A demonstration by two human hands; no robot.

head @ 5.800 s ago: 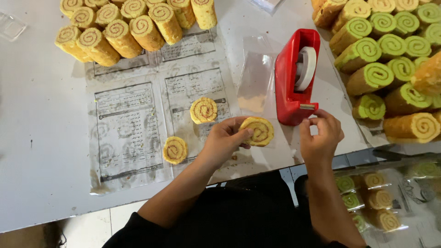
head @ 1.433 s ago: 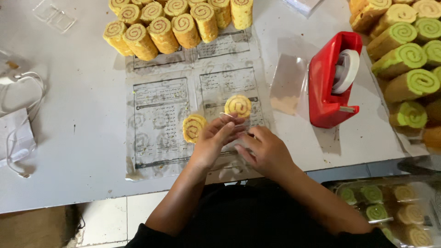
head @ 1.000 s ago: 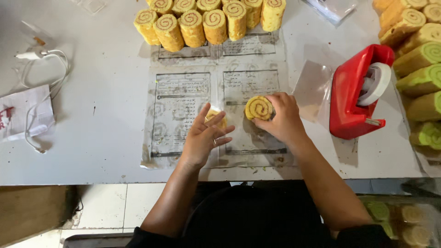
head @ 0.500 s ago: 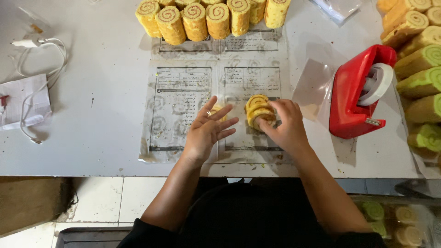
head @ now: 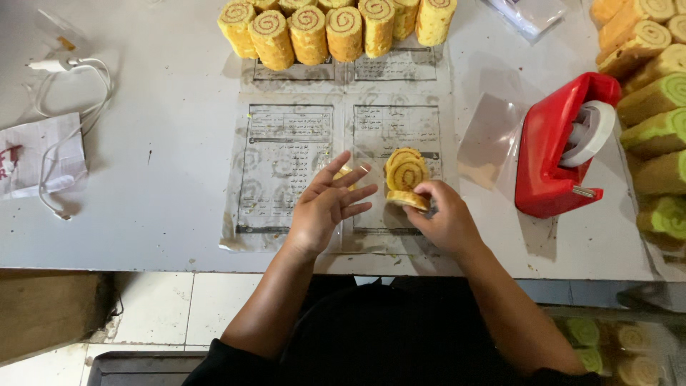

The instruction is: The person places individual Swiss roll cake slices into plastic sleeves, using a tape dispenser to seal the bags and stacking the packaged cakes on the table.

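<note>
The person is at the stacking stage: thin round yellow cake slices with a brown spiral are being gathered into a small standing pile on the clear plastic sheet over printed paper, near the table's front edge. The right hand is closed in a pinch on the lowest slice, pressing it up against the others. The left hand is open, fingers spread, hovering just beside the pile with one more yellow slice partly hidden beneath it. To my eye the next move calls for squaring the slices so their faces line up. They look soft and crumbly at the rim. A red tape dispenser stands towards the right edge, yellow swirl rolls along the back edge.
</note>
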